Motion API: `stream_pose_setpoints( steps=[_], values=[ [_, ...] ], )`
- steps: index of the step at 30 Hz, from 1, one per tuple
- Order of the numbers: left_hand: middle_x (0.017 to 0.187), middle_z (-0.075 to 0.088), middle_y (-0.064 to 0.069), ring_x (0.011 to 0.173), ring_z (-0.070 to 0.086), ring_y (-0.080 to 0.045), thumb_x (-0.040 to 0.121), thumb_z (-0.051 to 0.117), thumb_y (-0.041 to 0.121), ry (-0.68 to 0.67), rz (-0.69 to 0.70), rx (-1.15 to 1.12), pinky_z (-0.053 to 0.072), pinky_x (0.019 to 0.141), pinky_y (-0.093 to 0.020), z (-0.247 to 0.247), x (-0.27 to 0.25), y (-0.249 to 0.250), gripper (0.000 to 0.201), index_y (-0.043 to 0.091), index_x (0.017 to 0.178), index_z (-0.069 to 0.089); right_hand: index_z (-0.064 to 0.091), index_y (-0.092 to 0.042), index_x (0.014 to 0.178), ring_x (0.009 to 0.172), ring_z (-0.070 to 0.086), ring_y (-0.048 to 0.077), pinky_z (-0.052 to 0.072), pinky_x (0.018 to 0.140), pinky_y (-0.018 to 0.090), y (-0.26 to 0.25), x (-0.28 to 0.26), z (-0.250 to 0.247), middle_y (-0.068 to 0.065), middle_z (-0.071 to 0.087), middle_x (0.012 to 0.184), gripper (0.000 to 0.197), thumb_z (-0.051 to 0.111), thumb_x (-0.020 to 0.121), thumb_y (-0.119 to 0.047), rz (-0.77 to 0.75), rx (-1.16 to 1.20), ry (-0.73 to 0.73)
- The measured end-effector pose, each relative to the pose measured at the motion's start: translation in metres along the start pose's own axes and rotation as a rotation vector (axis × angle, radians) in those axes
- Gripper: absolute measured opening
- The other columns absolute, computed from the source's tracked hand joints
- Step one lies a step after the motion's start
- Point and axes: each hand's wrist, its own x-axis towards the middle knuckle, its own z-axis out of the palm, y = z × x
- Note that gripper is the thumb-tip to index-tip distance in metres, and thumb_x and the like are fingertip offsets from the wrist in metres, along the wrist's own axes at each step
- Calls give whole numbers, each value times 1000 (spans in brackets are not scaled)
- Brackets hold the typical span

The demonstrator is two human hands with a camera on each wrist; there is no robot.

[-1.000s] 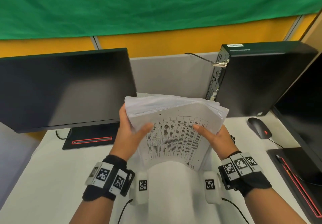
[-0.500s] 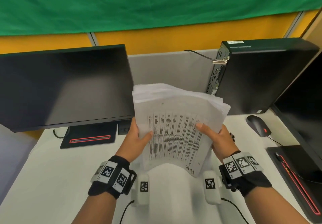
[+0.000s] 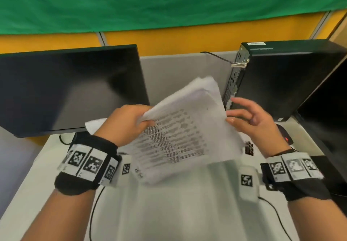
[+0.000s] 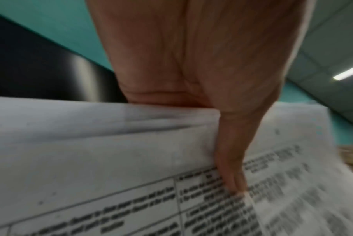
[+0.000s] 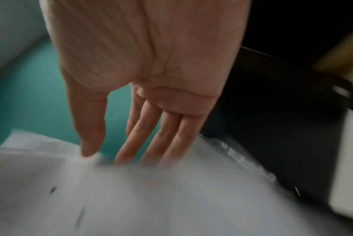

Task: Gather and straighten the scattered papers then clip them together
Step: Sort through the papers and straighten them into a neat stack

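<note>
A thick stack of printed papers point(image 3: 180, 128) is held tilted in the air above the white desk point(image 3: 169, 212), its far corner pointing up and right. My left hand point(image 3: 131, 122) grips the stack's left edge, thumb on the printed top sheet point(image 4: 232, 183), fingers hidden underneath. My right hand point(image 3: 247, 118) is at the stack's right edge with fingers straight and spread; its thumb tip touches the paper edge point(image 5: 90, 151). A black binder clip point(image 3: 249, 147) lies on the desk just right of the stack. The papers point(image 4: 90, 159) are motion-blurred.
A dark monitor point(image 3: 65, 90) stands at the left, a black computer tower point(image 3: 281, 79) at the right behind my right hand. A second monitor point(image 3: 328, 118) is at the far right, with a black mouse point(image 3: 284, 133) near it. Cables point(image 3: 93, 212) trail on the desk.
The stack has swung from upright to a slanted, turned position. My right hand has let go of its grip and opened at the right edge; my left hand still holds the stack.
</note>
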Motion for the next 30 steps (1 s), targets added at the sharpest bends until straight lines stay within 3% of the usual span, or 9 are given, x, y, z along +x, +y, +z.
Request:
stream_pose_setpoints(
  steps=[4,6,10,13,18,21,23,27,30],
  values=[
    [94,70,9,88,63,-18,88,60,28,-95,67,156,48,77,-31,-4,3,15,12,33,98,66,57,-25,123,96,70,7,55,74,14,-14,1,16,-8,71,109,52,72,78,-5,107,-291,-423],
    [97,71,8,89,64,-17,87,61,29,-107,53,111,50,80,-34,-2,5,19,14,31,100,68,61,-30,116,102,66,2,53,76,12,-9,-5,29,-13,72,109,44,71,79,-8,166,-244,-504],
    [93,72,8,84,64,-15,85,62,31,-142,19,101,49,75,-32,1,7,16,15,33,99,68,61,-32,109,97,68,2,56,73,16,3,-12,37,-16,74,101,32,62,86,-10,215,-79,-436],
    [88,68,12,81,62,-12,83,64,37,-124,10,84,50,76,-33,9,1,10,14,34,97,64,63,-26,113,96,70,11,58,78,27,13,-11,39,-4,74,106,26,60,88,-18,243,-108,-356],
    [99,59,14,103,55,-19,66,74,52,329,-225,168,34,97,-42,9,-29,-43,56,40,116,53,64,-27,110,92,72,15,58,71,25,23,-14,26,-1,75,103,23,59,88,-19,255,-36,-213],
    [134,49,6,125,48,-18,53,88,33,353,-428,-454,39,103,-52,26,-54,-86,106,36,140,27,64,-30,105,92,72,19,56,74,34,28,-15,16,-2,76,99,21,61,85,-23,292,34,-165],
    [135,51,6,124,51,-15,46,92,33,222,-463,-810,43,101,-52,47,-62,-98,118,34,141,22,64,-26,109,97,71,24,55,84,44,34,-14,18,4,74,105,26,62,83,-21,306,76,-157],
    [109,73,3,101,68,-13,54,87,39,150,-435,-864,50,96,-43,64,-62,-89,68,21,115,63,64,-25,108,100,69,22,54,87,42,40,-15,30,2,73,108,30,62,78,-22,277,96,-149],
    [98,76,7,92,71,-10,60,84,30,229,-390,-967,53,86,-31,65,-63,-83,48,18,104,69,63,-24,113,100,68,12,55,80,26,41,-18,26,-2,72,109,36,65,76,-24,211,45,-109]
  ],
)
